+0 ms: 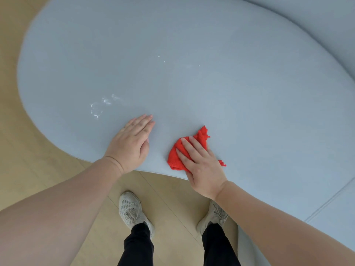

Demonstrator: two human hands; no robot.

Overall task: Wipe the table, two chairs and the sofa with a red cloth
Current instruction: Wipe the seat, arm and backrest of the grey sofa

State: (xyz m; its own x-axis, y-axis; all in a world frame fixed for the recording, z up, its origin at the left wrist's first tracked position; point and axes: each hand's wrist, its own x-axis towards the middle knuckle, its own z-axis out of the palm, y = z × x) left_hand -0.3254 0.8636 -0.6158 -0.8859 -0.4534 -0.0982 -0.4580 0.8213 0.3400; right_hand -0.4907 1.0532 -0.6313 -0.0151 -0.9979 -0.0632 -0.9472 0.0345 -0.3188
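Observation:
A large pale blue-grey rounded sofa seat fills most of the head view. Near its front edge lies a crumpled red cloth, and my right hand presses flat on it with straight fingers. My left hand rests flat on the bare surface just to the left of the cloth, fingers straight and together. White smear marks show on the surface above my left hand, and a few small white specks lie farther back.
Light wooden floor runs along the left and under the front edge. My two feet in pale sneakers stand on it below the edge. Another blue-grey cushion section with a seam adjoins at the lower right.

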